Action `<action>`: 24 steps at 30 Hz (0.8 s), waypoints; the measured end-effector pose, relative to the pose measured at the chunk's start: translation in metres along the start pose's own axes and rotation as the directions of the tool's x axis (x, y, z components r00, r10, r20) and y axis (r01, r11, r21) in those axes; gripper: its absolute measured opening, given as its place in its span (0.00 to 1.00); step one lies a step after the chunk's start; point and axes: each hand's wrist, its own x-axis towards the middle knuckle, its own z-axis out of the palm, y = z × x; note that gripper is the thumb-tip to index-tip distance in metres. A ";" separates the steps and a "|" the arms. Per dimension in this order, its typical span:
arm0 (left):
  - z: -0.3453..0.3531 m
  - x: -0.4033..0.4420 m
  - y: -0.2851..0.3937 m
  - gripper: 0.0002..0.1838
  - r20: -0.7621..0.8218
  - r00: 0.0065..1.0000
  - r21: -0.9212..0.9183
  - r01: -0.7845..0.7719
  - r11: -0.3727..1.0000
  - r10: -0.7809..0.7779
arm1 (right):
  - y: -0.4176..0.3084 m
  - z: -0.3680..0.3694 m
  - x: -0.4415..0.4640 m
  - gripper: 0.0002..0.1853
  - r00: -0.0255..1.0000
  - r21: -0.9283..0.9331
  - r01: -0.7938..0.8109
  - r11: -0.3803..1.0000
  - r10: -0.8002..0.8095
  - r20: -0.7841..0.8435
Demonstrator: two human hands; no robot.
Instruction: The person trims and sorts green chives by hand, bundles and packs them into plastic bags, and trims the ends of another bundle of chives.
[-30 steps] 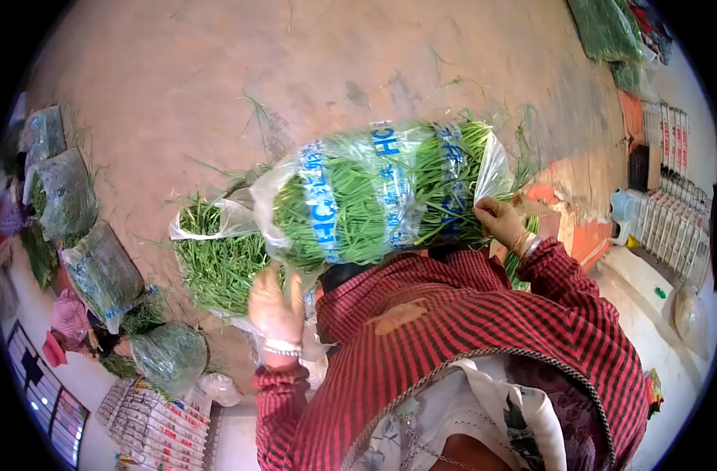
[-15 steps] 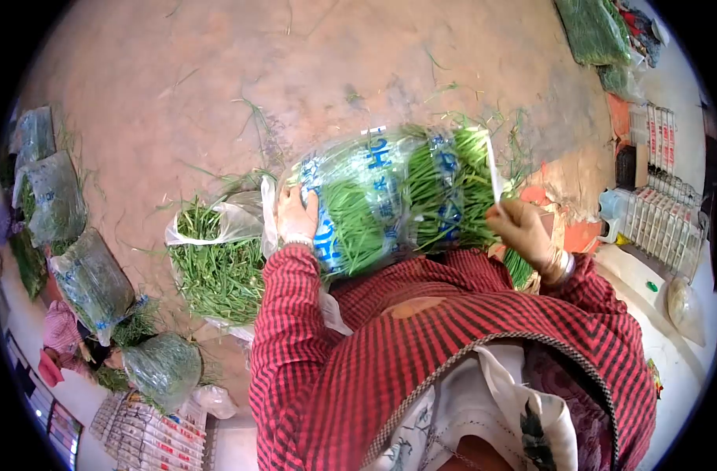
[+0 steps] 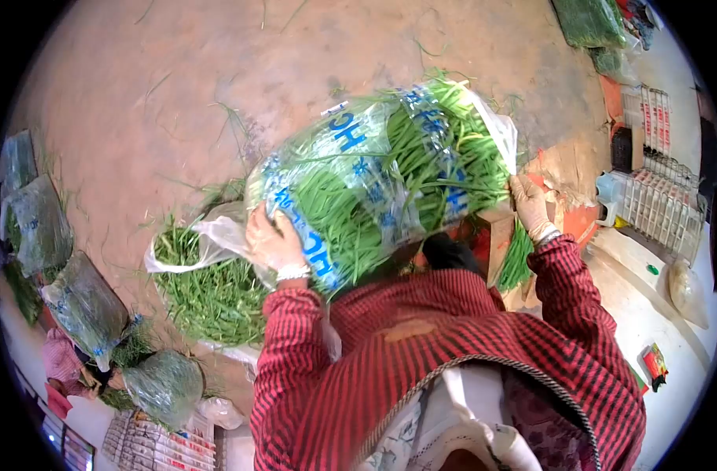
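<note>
Both hands on the bag, one at each end!
Just past the checked shirt (image 3: pixel 437 357), the slanting printed bag of green stalks (image 3: pixel 347 216): left hand (image 3: pixel 276 242) against one end, thumb and fingers apart, and whether they catch film I can't tell. Right hand (image 3: pixel 531 206) pinches the white film edge (image 3: pixel 496 127) opposite. Best done with an even pull and a bracing left palm, sparing the film a tear. Alongside, the open bag of greens (image 3: pixel 226 234); farther left, wrapped bundles (image 3: pixel 87 306).
</note>
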 end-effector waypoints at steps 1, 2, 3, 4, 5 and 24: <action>0.008 0.004 0.006 0.20 -0.003 1.000 0.059 0.020 0.998 -0.020 | 0.036 0.001 0.031 0.13 1.000 0.012 0.007 1.000 -0.007 0.001; 0.018 0.007 -0.006 0.19 0.015 1.000 0.057 0.005 0.998 -0.006 | 0.072 0.003 0.062 0.14 0.994 0.154 0.090 0.984 -0.079 -0.079; 0.017 0.010 -0.012 0.18 -0.010 0.998 0.023 -0.059 0.998 0.060 | 0.115 0.007 0.095 0.15 0.977 0.292 0.177 0.940 -0.131 -0.168; 0.020 0.012 -0.029 0.17 -0.065 0.990 -0.003 -0.125 0.992 0.125 | 0.147 0.014 0.120 0.15 0.977 0.319 0.134 0.938 -0.070 -0.204; 0.026 0.012 -0.050 0.17 -0.120 0.984 -0.056 -0.138 0.989 0.131 | 0.171 0.024 0.143 0.15 0.975 0.328 0.089 0.940 -0.016 -0.221; 0.011 0.075 -0.138 0.22 -0.031 0.998 -0.702 -0.066 0.709 0.062 | 0.188 0.140 0.256 0.24 0.954 0.529 0.246 0.813 -0.299 0.017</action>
